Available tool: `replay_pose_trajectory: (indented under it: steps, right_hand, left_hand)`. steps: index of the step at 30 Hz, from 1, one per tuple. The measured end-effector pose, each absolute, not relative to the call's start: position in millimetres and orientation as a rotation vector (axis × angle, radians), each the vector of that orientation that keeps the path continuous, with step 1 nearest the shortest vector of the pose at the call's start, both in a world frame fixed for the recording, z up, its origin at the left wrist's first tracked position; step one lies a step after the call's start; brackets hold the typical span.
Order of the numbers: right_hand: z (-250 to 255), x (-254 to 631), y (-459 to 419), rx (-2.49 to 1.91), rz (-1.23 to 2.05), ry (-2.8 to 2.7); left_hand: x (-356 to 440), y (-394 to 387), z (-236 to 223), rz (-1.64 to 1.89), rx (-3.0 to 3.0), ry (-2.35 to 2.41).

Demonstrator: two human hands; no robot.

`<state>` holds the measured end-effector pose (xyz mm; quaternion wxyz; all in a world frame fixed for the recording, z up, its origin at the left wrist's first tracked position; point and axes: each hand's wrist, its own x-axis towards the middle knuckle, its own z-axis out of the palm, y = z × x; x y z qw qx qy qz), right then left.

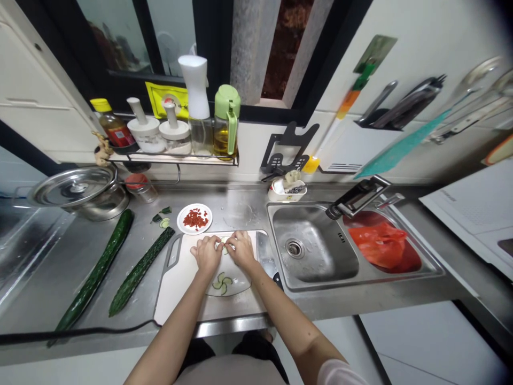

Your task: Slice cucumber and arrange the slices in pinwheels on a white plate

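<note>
My left hand (207, 253) and my right hand (241, 249) meet over the far part of a white plate (239, 275) with a dark rim. The fingertips of both are closed in a pinch on pale green cucumber slices (224, 247), partly covered by the fingers. Closer to me on the plate, several curved cucumber slices (222, 283) form a pinwheel. Under the plate lies a white cutting board (173, 289) with a grey handle. Just beyond it is a small white dish (180, 224) of small red pieces (195, 218) that look like goji berries.
Two cucumbers (96, 275) lie at left, one with a cut end, near some cucumber scraps (163, 220). A knife (277, 279) shows beside the board. To the right is a sink (316, 256) with a red bag (379, 243). A lidded pot (84, 195) stands back left.
</note>
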<state>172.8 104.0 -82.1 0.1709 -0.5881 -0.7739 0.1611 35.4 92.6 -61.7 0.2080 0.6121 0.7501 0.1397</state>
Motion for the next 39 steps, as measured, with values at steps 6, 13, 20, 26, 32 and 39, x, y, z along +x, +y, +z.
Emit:
replay_pose_trajectory:
  steps: [6,13,20,26,32,39]
  right_hand:
    - [-84,174,105,-1.638,0.433,-2.229]
    - [-85,172,105,-1.68,0.421,-2.172]
    - [-86,171,108,-1.703,0.422,-2.155]
    - [-88,171,108,-1.709,0.413,-2.16]
    - [-78,174,106,-1.692,0.417,-2.141]
    - [-62,166,118,-1.69,0.419,-2.05]
  left_hand:
    - [36,94,-65,0.38,1.722,2.086]
    - [37,94,-67,0.386,1.729,2.096]
    - [38,94,-65,0.368,1.734,2.109]
    - [39,94,-65,0.356,1.722,2.109]
    - [38,94,-57,0.386,1.653,2.1]
    - [31,77,-43,0.603,1.556,2.124]
